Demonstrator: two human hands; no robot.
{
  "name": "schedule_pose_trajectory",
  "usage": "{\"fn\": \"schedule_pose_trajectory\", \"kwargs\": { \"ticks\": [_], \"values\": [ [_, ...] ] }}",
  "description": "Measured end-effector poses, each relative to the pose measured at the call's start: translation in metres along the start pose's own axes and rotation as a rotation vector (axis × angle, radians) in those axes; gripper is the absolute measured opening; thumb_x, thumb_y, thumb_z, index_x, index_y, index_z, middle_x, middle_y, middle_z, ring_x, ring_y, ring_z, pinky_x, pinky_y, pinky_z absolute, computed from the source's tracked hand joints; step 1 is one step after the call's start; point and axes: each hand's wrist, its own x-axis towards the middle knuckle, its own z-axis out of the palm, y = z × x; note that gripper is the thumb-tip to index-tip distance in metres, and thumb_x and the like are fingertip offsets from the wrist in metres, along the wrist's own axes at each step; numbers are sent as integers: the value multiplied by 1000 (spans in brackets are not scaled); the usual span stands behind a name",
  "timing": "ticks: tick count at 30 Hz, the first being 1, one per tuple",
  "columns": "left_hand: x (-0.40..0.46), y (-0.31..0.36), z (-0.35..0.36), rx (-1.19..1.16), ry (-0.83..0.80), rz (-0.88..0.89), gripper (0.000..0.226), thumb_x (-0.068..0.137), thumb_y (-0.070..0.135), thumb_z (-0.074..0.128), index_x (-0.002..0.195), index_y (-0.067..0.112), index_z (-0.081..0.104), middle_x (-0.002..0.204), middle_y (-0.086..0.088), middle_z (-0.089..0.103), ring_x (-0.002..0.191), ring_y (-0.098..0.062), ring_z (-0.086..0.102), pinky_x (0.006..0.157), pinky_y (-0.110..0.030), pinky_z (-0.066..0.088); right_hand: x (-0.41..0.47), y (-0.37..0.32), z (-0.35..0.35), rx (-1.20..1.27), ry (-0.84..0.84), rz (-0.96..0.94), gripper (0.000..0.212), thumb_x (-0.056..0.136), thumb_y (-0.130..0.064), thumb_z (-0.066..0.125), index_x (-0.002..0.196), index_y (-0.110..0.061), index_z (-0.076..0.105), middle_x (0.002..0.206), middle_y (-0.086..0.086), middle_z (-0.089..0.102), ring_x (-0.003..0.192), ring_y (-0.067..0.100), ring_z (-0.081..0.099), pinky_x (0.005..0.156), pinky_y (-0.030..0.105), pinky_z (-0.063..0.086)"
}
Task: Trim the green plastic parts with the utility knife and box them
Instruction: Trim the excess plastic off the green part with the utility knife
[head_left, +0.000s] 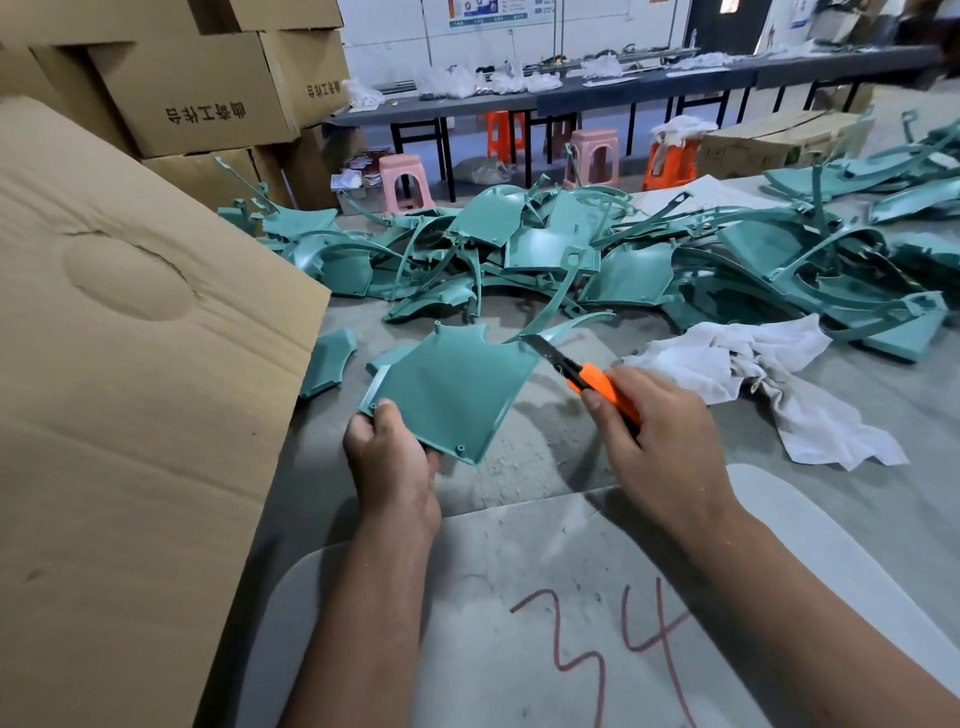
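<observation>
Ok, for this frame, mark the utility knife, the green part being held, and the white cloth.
utility knife (597, 382): head view, on the orange handle ahead of the right hand.
green part (452, 387): head view, middle of the flat panel gripped by the left hand.
white cloth (727, 364): head view, on the bunched upper fold.

The left hand (387, 457) holds a green panel (452, 387) by its corner; the right hand (657, 439) grips an orange knife (587, 376), blade at the panel's far corner.

From here the orange utility knife (597, 382) loses its rear handle inside the right hand (660, 441). The big brown cardboard box flap (130, 389) runs off the left edge, contents unseen. The far wall poster (488, 11) is unreadable.
</observation>
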Motion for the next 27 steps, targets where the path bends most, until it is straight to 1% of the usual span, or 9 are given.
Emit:
{"fn": "schedule_pose_trajectory", "kwargs": {
  "ticks": [3,6,8,13,16,21,23,25,27],
  "values": [
    [0,1,0,-18,19,15,20,105,11,43,116,2,57,94,-12,66,62,-15,62,40,-16,44,0,2,1,-36,-41,-6,19,103,-34,58,91,-21,65,76,-11,56,68,8,50,58,29,35],
    [3,2,-1,-37,63,10,16,105,12,46,111,6,61,95,-10,70,75,-19,70,48,-24,55,1,1,-2,68,-139,-68,15,102,-32,60,91,-23,66,75,-14,57,67,7,52,59,29,40],
    [5,4,-2,-86,81,4,18,104,10,47,114,5,61,100,-12,71,78,-19,71,50,-24,56,2,0,-6,103,-182,-133,15,102,-31,62,89,-26,66,73,-16,55,67,7,52,59,26,37],
    [9,8,-6,-151,107,28,21,102,9,48,117,8,62,108,-10,72,79,-16,72,50,-21,54,1,-3,-8,127,-278,-207,26,99,-46,59,88,-27,72,72,-13,57,67,10,54,58,35,42],
    [10,8,-6,-143,100,73,23,102,11,51,123,9,61,110,-8,72,85,-16,73,54,-24,57,1,-5,-5,88,-145,-173,30,102,-47,55,91,-24,71,74,-14,56,66,8,52,58,29,40],
    [3,4,-1,-116,2,62,23,104,9,50,123,-1,56,107,-12,71,69,-12,69,64,-26,61,-2,-9,3,-2,-40,-150,25,105,-39,57,99,-19,70,81,-11,54,68,11,49,59,30,41],
    [1,3,1,-84,-20,69,25,104,10,49,125,-3,54,107,-15,68,67,-13,65,71,-38,61,-1,-12,2,52,98,-183,23,106,-34,58,101,-14,70,83,-11,51,68,12,46,60,26,40],
    [0,2,1,-84,-20,74,25,104,10,50,126,0,55,110,-14,70,73,-15,69,62,-30,62,1,-12,0,27,108,-182,24,106,-35,55,103,-15,68,85,-10,53,70,12,47,61,26,41],
    [1,2,0,-86,-6,103,24,104,11,50,125,6,57,110,-10,72,77,-14,73,50,-21,54,3,-9,-1,-92,-85,-124,34,105,-49,52,101,-21,69,84,-11,59,71,14,53,62,34,46]
  ]
}}
